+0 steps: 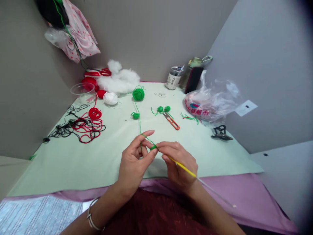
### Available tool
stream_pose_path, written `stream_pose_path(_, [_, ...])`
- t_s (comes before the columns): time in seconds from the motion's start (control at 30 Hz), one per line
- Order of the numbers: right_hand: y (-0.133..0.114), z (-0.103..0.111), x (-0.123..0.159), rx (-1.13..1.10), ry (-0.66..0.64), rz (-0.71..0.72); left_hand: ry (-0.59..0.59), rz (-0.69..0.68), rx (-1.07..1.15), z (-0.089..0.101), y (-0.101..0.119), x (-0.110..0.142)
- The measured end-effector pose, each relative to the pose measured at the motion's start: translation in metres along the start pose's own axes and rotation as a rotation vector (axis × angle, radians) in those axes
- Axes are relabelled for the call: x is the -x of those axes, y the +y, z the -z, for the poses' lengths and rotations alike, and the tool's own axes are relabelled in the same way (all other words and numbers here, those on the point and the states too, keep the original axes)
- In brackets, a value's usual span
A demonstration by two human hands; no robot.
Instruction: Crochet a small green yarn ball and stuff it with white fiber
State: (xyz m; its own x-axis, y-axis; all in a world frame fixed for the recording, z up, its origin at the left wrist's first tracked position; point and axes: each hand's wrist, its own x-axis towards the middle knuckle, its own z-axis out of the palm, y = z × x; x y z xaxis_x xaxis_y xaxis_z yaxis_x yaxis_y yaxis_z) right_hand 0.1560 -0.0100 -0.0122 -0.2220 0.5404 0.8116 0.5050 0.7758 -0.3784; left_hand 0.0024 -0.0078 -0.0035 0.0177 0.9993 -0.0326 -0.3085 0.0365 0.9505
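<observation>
My left hand (137,160) pinches a small green crochet piece (153,148) between thumb and fingers, its index finger stretched out under the green yarn. My right hand (179,161) grips a yellow-handled crochet hook (183,167), whose tip meets the piece. From the piece the yarn runs over the left index finger and up to a green yarn ball (138,94). Beyond my hands lie a small green crocheted ball (135,116), two more green crocheted balls (163,109) side by side, and orange-handled thread snips (171,121).
Tangled black and red yarn (80,125) spreads over the left of the table (85,166). White stuffing (119,80) and a white yarn ball (111,98) sit at the back left. On the right are a plastic bag (210,101), a phone (194,80), a pen jar (173,79) and a black claw clip (221,133).
</observation>
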Motion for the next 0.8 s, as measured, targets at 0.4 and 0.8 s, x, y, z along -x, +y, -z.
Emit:
stream_pose_path(0.4, [0.004,-0.002,-0.008,-0.609,0.175,-0.513,-0.158,0.294,0.42,0.007,0.007,-0.012])
stream_pose_path(0.8, [0.006,-0.004,-0.002,-0.172,0.111,-0.187,-0.198,0.386,0.487,0.004,0.005,-0.014])
